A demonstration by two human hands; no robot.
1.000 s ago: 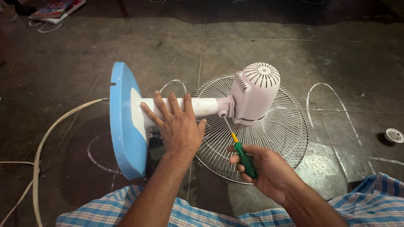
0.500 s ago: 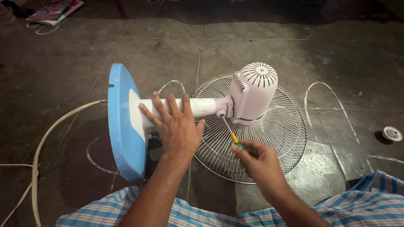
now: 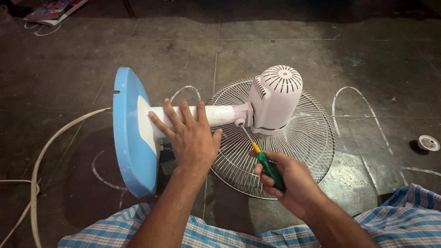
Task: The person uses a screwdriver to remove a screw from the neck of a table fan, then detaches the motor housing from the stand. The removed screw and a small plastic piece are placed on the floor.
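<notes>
L hand point(image 3: 193, 138) lay flat w/ fingers point(image 3: 177, 117) spread apart, pressing on the smooth white plastic fan neck point(image 3: 219, 115). R hand point(image 3: 287, 179) had fingers curled tight around the green screwdriver point(image 3: 266, 165), thin metal shaft tip at the neck joint beside the ribbed, vented motor housing point(image 3: 275, 98). Fan lay on the dark stone floor point(image 3: 285, 46), round wire grille point(image 3: 303, 142) face down at centre, blue disc base point(image 3: 128, 133) upright at left. Pale cable point(image 3: 50, 142) curved far left.
</notes>
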